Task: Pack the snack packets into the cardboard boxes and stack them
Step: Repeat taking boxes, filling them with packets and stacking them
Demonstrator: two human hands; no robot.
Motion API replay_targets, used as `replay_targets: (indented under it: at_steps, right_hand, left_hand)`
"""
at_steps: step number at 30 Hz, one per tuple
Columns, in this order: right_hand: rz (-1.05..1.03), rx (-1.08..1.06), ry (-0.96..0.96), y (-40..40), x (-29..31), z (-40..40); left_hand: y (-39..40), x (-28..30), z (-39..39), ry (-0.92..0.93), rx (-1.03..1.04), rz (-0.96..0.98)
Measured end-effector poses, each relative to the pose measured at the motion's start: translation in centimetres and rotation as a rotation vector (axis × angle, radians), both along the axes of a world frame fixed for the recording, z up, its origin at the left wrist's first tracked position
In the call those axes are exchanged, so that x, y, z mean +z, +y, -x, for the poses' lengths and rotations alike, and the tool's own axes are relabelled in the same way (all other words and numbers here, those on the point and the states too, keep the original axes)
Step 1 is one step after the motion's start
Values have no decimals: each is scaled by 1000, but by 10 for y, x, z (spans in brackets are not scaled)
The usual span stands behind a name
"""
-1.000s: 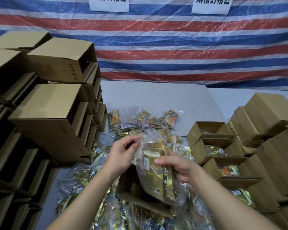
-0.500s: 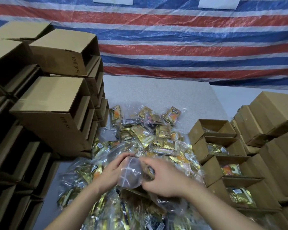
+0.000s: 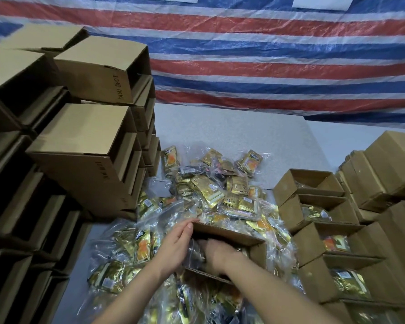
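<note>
Reaching into the open cardboard box (image 3: pixel 229 235), the right hand (image 3: pixel 216 252) presses a bagged snack packet (image 3: pixel 195 252) down, fingers curled over it. The left hand (image 3: pixel 173 245) lies flat against the box's left edge, fingers straight. Loose packets (image 3: pixel 211 195) crowd the worktop (image 3: pixel 232 134) all round.

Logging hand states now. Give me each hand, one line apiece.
Left hand: open, straight fingers resting on the rim of the open box.
Right hand: inside the box on a clear bag; grip cannot be told.
</note>
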State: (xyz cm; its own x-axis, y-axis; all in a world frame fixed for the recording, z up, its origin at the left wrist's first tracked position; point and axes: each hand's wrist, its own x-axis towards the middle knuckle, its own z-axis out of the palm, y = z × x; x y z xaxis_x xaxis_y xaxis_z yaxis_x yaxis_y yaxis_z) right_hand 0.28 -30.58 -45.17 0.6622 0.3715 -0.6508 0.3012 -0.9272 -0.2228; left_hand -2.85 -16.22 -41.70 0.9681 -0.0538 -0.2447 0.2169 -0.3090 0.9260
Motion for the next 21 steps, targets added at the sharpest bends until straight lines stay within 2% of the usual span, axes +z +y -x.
replay_targets:
  at_steps: [3, 6, 10, 13, 16, 19, 21]
  right_hand:
    - [-197, -180, 146, -15, 15, -5]
    - [-279, -208, 236, -41, 44, -7]
    - [-250, -164, 206, -61, 58, -7]
    - [-70, -132, 347, -45, 38, -1]
    - [13, -172, 455, -29, 14, 4]
    - [-17, -229, 505, -29, 23, 5]
    - [-55, -193, 421, -36, 40, 6]
  left_hand:
    - [-1, 2, -4, -4, 33, 24]
    - [-5, 2, -4, -22, 22, 7]
    - [-9, 1, -4, -14, 38, 5]
    - [-14, 2, -1, -40, 56, -31]
    - [-19, 0, 9, -105, 58, -123]
    - [-21, 0, 14, -138, 93, -148]
    - [-21, 0, 15, -126, 112, -130]
